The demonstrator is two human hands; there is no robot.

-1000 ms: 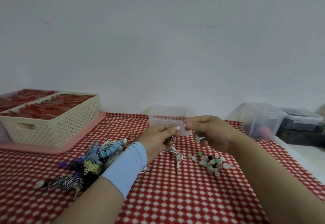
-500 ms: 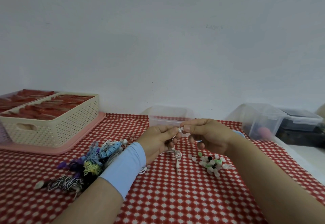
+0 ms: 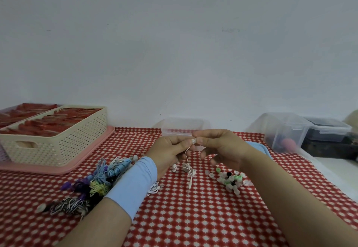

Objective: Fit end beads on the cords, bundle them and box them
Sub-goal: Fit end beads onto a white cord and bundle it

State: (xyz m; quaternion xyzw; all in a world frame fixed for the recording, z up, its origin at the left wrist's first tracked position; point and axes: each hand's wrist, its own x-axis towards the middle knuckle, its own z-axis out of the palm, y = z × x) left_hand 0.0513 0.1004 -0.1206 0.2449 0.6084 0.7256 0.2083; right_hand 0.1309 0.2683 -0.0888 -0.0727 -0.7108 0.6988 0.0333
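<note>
Setting: a plain pale wall (image 3: 174, 52) behind a table covered by a red cloth (image 3: 193, 217) with a white pattern.
Hands: the left hand (image 3: 170, 151) and right hand (image 3: 222, 149) meet above the cloth. The left pinches the top end of a thin white cord (image 3: 187, 161), and the right pinches a small white bead (image 3: 193, 141) onto it.
Pose: both forearms reach in from below. The right hand's spare fingers curl loosely underneath, and a pale blue wristband (image 3: 133, 184) covers the left wrist.
Cord: it hangs from the pinch, with its tail heaped on the cloth just below the hands.
Handling: the cord is probably limp and nearly weightless, the bead tiny and easily dropped. It is best gripped right at the cord tip.
Right of the hands: a pile of loose beads (image 3: 230, 178).
Left of the hands: coloured cord bundles (image 3: 100, 178), and beyond them a cream basket (image 3: 64, 144).
Behind the hands: a clear box (image 3: 184, 128).
</note>
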